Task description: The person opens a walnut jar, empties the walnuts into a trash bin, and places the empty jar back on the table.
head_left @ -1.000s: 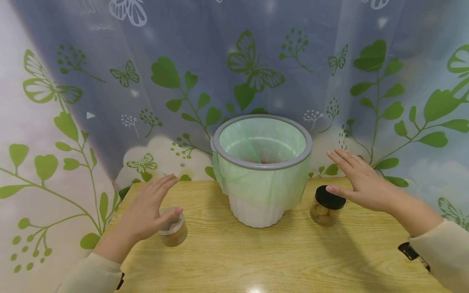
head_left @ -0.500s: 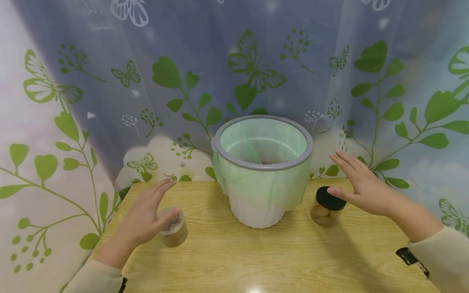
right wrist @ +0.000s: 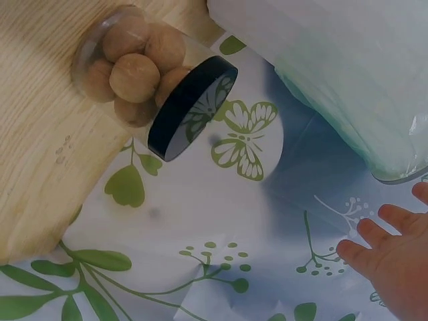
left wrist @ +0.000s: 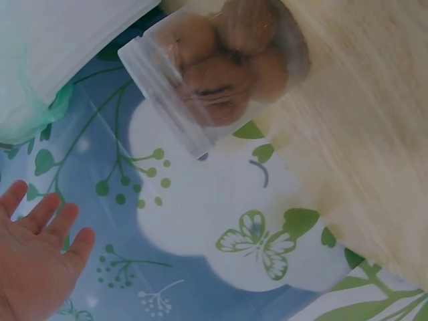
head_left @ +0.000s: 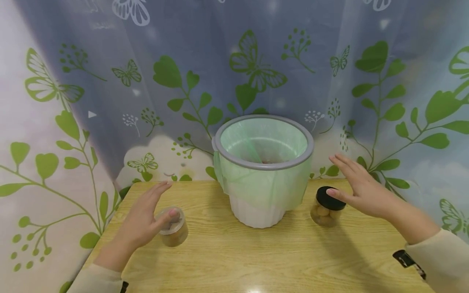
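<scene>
From the head view, the left hand (head_left: 144,221) hovers spread over the clear-lidded jar (head_left: 173,226), the right hand (head_left: 360,189) over the black-lidded jar (head_left: 327,206) — both on the table (head_left: 256,260), flanking the lined bin (head_left: 262,169).

The left wrist view shows straight fingers (left wrist: 40,227) off that jar (left wrist: 214,73).

The right wrist view likewise — thumb contact is probably absent.

The reach is in hand; closing round each jar likely comes next.

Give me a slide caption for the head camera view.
Two open hands, left and right, hover over two jars of nuts flanking a lined bin.
</scene>
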Tool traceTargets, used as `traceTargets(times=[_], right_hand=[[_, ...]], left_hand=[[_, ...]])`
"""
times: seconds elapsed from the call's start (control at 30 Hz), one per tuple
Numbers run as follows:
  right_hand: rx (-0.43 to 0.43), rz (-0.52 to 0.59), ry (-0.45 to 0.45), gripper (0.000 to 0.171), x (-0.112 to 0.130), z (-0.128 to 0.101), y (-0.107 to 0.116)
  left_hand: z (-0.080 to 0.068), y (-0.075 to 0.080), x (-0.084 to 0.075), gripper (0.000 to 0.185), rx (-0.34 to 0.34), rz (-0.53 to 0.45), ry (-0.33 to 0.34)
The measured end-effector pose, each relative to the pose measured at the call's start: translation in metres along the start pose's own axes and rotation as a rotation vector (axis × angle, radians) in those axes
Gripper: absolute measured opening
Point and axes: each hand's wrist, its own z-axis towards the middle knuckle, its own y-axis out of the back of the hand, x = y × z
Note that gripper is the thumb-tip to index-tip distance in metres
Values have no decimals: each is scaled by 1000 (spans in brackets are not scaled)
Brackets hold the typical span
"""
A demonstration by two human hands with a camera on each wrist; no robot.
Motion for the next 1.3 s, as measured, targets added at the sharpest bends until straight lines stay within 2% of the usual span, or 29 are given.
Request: traceTargets(times=[0.13,0.47,1.0,1.3], right_hand=[[-11,16,4,89,0,-1,-5],[-15,25,-23,89,2,-4,-10],[-38,80,-17,87,-4,-6,-24],[-21,149,-45,83,-4,-8,-34]], left_hand=[[-5,-4,3,67,-6,-22,20],[-14,-15,7,64,25,-105,137],[-31,-27,12,59,36,-185,228],[-30,-34,20,60,50,-270,266]])
